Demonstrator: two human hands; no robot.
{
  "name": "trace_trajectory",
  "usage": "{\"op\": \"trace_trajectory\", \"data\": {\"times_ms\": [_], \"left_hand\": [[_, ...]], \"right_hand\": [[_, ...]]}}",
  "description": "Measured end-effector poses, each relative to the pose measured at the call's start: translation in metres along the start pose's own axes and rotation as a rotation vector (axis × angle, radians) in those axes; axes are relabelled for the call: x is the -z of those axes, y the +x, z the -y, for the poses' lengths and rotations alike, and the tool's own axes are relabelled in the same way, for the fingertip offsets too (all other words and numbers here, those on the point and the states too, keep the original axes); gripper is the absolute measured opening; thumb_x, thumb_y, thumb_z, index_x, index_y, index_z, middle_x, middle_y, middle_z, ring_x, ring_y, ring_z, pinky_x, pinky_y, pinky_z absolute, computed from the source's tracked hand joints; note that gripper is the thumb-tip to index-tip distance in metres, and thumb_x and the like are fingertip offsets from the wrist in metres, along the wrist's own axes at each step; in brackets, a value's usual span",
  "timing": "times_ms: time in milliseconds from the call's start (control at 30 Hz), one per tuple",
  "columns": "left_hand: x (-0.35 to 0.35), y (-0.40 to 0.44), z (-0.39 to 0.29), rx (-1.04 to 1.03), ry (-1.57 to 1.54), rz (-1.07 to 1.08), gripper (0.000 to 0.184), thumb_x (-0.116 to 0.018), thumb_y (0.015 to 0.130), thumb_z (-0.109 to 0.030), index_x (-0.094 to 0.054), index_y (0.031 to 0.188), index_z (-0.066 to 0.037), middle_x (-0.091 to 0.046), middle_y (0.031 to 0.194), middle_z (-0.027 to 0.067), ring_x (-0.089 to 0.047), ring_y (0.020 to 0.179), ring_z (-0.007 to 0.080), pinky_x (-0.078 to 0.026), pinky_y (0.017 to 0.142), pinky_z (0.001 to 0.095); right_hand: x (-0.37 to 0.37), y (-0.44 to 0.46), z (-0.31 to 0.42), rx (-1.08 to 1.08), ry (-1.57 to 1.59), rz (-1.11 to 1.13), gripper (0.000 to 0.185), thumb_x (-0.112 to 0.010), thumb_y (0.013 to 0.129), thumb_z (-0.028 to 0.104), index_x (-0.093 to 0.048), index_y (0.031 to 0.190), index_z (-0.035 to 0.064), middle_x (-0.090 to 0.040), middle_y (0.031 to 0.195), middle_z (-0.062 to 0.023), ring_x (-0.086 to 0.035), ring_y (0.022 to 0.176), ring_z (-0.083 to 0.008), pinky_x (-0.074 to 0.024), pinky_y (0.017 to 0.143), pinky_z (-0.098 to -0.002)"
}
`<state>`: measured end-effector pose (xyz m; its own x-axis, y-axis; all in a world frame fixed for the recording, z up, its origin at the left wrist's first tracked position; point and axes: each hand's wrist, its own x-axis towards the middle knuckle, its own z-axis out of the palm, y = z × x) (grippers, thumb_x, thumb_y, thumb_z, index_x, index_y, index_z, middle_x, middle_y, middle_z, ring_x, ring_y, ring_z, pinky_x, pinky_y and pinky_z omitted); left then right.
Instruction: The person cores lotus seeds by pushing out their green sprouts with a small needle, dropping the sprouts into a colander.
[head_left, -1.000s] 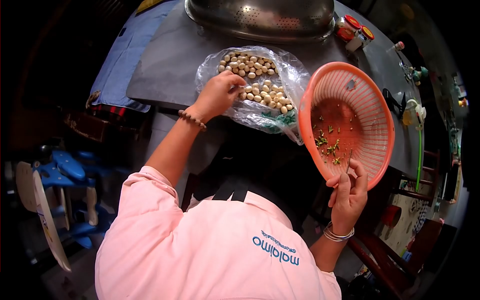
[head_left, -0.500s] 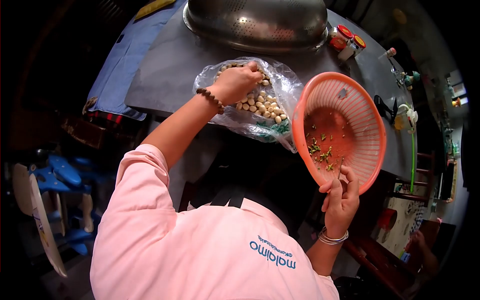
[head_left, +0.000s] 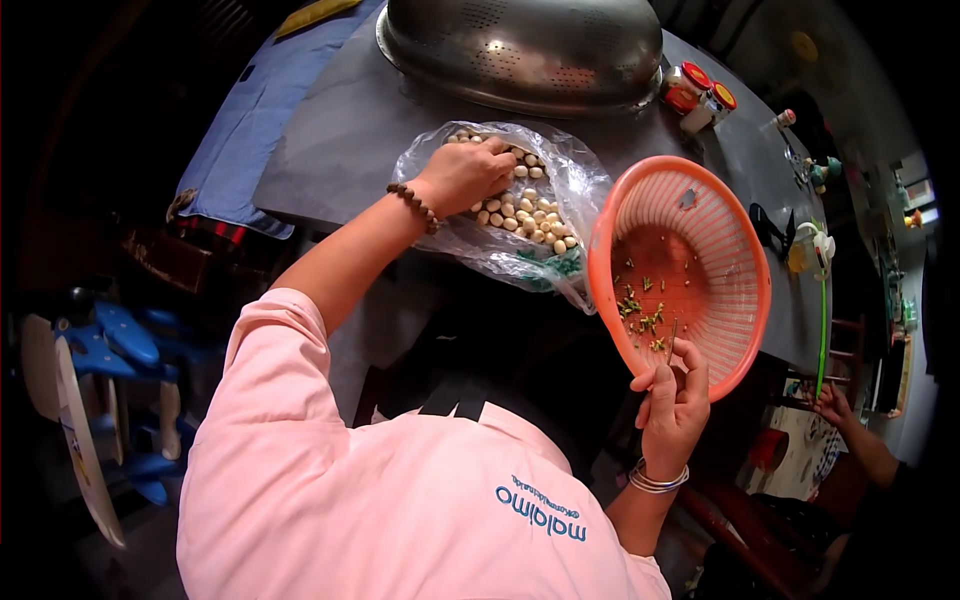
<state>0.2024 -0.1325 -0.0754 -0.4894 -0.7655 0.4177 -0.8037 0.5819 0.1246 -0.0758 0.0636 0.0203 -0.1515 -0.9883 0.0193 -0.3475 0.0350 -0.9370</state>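
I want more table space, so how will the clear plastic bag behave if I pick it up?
The clear plastic bag will probably flop, since its film looks thin and crumpled. It may sag under the pale round pieces, and, spread open as it is, could let some roll out.

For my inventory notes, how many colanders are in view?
2: the metal colander beyond the plastic bag, partly cut off by the frame, and the pink plastic colander by the right hand. The dark edges could hide others.
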Motion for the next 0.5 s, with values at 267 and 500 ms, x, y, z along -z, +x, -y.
{"op": "trace_trajectory", "data": {"times_ms": [267,500], "left_hand": [[0.002,0.004,0.002,-0.084,0.114,0.092,0.01,-0.057,0.077,-0.021,-0.055,0.08,-0.011,-0.056,0.08,0.0066,-0.06,0.065,0.0205,-0.049,0.055,0.0295],[0.003,-0.006,0.005,-0.11,0.115,0.081,0.01,-0.053,0.076,-0.015,-0.056,0.085,-0.012,-0.057,0.086,0.0099,-0.063,0.068,0.0219,-0.051,0.054,0.0312]], "right_hand": [[-0.001,-0.003,-0.002,0.014,0.011,-0.006,0.024,-0.047,0.088,0.01,-0.047,0.111,0.001,-0.057,0.065,-0.0025,-0.04,0.04,-0.0017,-0.0296,0.036,-0.0156],[0.001,-0.005,-0.004,0.015,-0.012,-0.021,0.024,-0.047,0.088,0.009,-0.047,0.11,0.0006,-0.057,0.064,-0.0026,-0.04,0.039,-0.0019,-0.0293,0.035,-0.0159]]}}
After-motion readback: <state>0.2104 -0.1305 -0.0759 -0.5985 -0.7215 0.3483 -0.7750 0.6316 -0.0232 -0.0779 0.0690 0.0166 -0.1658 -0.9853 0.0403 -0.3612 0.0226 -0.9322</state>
